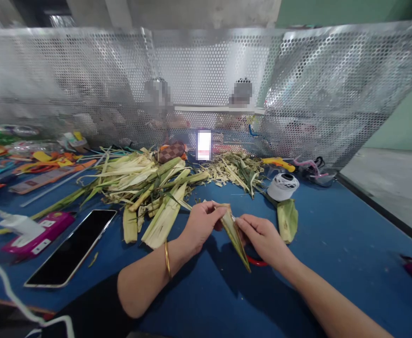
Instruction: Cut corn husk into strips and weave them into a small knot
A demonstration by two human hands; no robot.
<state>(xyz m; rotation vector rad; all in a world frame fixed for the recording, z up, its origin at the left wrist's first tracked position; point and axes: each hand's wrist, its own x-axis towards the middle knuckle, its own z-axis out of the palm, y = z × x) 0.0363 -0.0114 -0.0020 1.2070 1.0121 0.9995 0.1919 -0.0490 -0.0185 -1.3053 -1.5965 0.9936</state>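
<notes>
My left hand (202, 224) and my right hand (262, 237) both pinch a folded green-yellow leaf cone (237, 234) just above the blue table (332, 244). The cone's point hangs down toward me. A gold bangle (167, 259) sits on my left wrist. A red ring-shaped object (257, 261) lies on the table under my right hand, partly hidden. One folded leaf piece (287, 219) lies just right of my hands, beside a spool of white string (282, 186).
A heap of long leaves and husks (149, 180) covers the table behind my hands. A black phone (72, 246), a pink device (37, 232) with a white cable, and colourful tools lie at the left. A perforated metal screen (206, 89) stands behind, with people beyond it.
</notes>
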